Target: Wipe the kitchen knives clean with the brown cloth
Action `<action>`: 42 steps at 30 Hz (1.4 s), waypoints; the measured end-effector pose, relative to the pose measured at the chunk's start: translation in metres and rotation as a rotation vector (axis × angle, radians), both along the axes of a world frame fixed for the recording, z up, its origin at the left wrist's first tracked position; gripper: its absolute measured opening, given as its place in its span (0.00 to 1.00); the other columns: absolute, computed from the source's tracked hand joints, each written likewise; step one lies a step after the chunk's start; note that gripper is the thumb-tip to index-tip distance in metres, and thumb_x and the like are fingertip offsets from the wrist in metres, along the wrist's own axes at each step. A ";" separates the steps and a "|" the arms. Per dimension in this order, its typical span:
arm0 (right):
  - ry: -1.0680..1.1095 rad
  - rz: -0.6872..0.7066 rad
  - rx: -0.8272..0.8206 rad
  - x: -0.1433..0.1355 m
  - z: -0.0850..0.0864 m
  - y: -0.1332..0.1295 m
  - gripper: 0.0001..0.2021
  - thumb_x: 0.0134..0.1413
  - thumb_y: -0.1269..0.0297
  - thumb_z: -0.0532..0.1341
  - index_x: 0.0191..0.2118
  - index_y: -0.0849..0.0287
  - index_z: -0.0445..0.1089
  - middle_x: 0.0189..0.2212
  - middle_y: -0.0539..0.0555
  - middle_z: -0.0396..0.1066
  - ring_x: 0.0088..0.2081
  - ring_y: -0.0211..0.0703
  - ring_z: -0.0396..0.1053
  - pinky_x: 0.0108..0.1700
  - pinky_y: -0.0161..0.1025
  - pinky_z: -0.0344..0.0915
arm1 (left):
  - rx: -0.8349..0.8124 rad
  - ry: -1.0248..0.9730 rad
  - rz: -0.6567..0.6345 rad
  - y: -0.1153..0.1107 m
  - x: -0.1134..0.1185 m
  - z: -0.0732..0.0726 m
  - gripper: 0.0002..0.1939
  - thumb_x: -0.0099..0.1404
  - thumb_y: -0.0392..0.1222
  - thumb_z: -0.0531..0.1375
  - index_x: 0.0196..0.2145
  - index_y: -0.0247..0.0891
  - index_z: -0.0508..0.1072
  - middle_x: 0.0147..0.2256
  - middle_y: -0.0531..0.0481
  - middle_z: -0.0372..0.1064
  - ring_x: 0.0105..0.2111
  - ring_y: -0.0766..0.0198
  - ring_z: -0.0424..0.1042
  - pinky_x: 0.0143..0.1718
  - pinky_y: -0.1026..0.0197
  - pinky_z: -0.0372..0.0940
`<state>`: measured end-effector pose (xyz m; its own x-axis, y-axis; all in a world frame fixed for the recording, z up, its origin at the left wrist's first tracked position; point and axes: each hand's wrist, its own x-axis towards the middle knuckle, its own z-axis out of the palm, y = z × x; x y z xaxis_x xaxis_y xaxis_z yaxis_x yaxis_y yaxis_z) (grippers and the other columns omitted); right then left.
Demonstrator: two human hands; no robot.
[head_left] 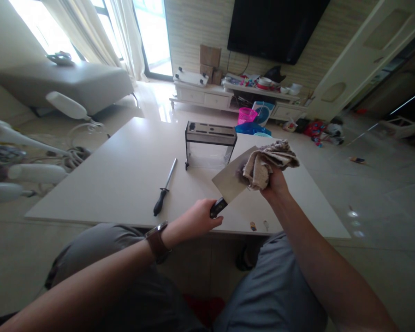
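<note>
My left hand (201,216) is wrapped round the black handle of a cleaver (231,179), held above the front part of the white table (124,184). Its broad blade points up and to the right. A bunched beige and brown cloth (263,168) is in my right hand (276,184) and lies against the far part of the blade, covering it there. The fingers of that hand are partly hidden by the cloth. To the left lies a sharpening steel (165,189) with a black handle. Behind the blade stands a knife block (210,145) with clear sides and a slotted top.
Two small stickers or scraps (252,226) are near the table's front edge. A pink basket (246,115) and a blue item (251,128) stand beyond the table. A low white cabinet (202,97) runs along the wall. White chair-like shapes (38,171) are at left.
</note>
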<state>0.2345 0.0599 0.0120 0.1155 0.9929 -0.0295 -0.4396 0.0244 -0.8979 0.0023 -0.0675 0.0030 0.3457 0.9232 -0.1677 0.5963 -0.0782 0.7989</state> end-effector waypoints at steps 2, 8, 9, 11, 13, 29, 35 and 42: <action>0.093 -0.014 -0.059 -0.004 -0.001 -0.003 0.19 0.36 0.62 0.75 0.38 0.53 0.75 0.33 0.46 0.80 0.35 0.42 0.77 0.41 0.40 0.77 | 0.003 -0.004 -0.002 0.000 0.000 -0.001 0.11 0.60 0.49 0.61 0.29 0.39 0.67 0.26 0.55 0.67 0.26 0.65 0.62 0.27 0.62 0.55; 0.108 0.059 -0.143 -0.017 -0.004 -0.013 0.18 0.38 0.64 0.74 0.40 0.53 0.75 0.34 0.48 0.81 0.33 0.45 0.78 0.40 0.44 0.78 | -0.008 -0.002 0.018 0.002 0.002 0.000 0.11 0.60 0.48 0.61 0.29 0.39 0.67 0.26 0.55 0.66 0.26 0.65 0.61 0.27 0.62 0.54; 0.099 0.074 -0.147 -0.019 -0.006 -0.015 0.19 0.38 0.63 0.74 0.40 0.53 0.75 0.34 0.48 0.81 0.34 0.45 0.78 0.40 0.44 0.78 | -0.011 0.001 0.022 0.002 0.002 0.000 0.11 0.60 0.49 0.61 0.29 0.39 0.67 0.26 0.55 0.66 0.26 0.65 0.61 0.27 0.62 0.54; 0.076 0.094 -0.157 -0.024 -0.008 -0.019 0.20 0.37 0.62 0.75 0.41 0.53 0.75 0.35 0.48 0.81 0.35 0.45 0.78 0.40 0.44 0.78 | -0.009 0.004 0.026 0.002 0.003 0.000 0.12 0.60 0.49 0.61 0.29 0.39 0.67 0.26 0.54 0.67 0.26 0.65 0.61 0.27 0.62 0.54; 0.063 0.106 -0.169 -0.030 -0.011 -0.024 0.20 0.36 0.62 0.75 0.40 0.53 0.75 0.34 0.47 0.81 0.35 0.45 0.77 0.40 0.43 0.77 | -0.001 0.000 0.027 0.002 0.003 -0.001 0.12 0.60 0.49 0.61 0.29 0.38 0.67 0.26 0.54 0.68 0.26 0.65 0.62 0.28 0.62 0.55; 0.057 0.165 -0.226 -0.070 -0.019 -0.056 0.19 0.32 0.63 0.77 0.36 0.56 0.78 0.34 0.48 0.81 0.35 0.44 0.75 0.41 0.41 0.73 | 0.003 -0.083 0.035 0.006 0.003 -0.004 0.09 0.61 0.42 0.61 0.36 0.34 0.77 0.31 0.49 0.75 0.31 0.61 0.70 0.35 0.62 0.62; 0.049 0.171 -0.217 -0.068 -0.019 -0.056 0.19 0.32 0.63 0.76 0.37 0.56 0.78 0.34 0.48 0.81 0.35 0.44 0.75 0.42 0.41 0.72 | -0.009 -0.100 0.029 0.006 0.004 -0.005 0.09 0.61 0.42 0.61 0.36 0.35 0.77 0.32 0.49 0.76 0.31 0.61 0.70 0.35 0.62 0.62; 0.040 0.178 -0.225 -0.069 -0.020 -0.056 0.19 0.32 0.63 0.77 0.37 0.56 0.78 0.35 0.48 0.81 0.35 0.44 0.75 0.42 0.40 0.72 | -0.011 -0.086 0.027 0.006 0.004 -0.003 0.08 0.61 0.42 0.61 0.36 0.35 0.77 0.31 0.49 0.75 0.31 0.62 0.69 0.34 0.62 0.62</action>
